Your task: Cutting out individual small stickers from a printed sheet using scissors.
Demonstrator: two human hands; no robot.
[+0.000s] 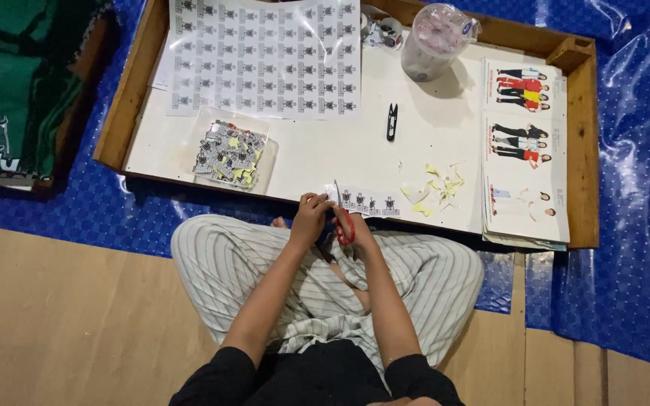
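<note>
The right hand is gripping red scissors, blades up into a printed strip lying on the tray edge, while the left hand is pinching the strip's near end, steadying it for cutting

**A:** Position of my arms at this timestamp?

**B:** Both forearms bare, extended forward over my crossed legs and converging toward the midline. Elbows apart, wrists close together.

**A:** Left hand?

**B:** Palm turned down, fingers curled into a pinch at the front. Knuckles face the camera.

**A:** Right hand?

**B:** Just beside the left, nearly touching. Fingers bent and closed through red handles, thumb side turned inward; wrist roughly in line with the forearm. Fingertips themselves not resolvable.
</note>
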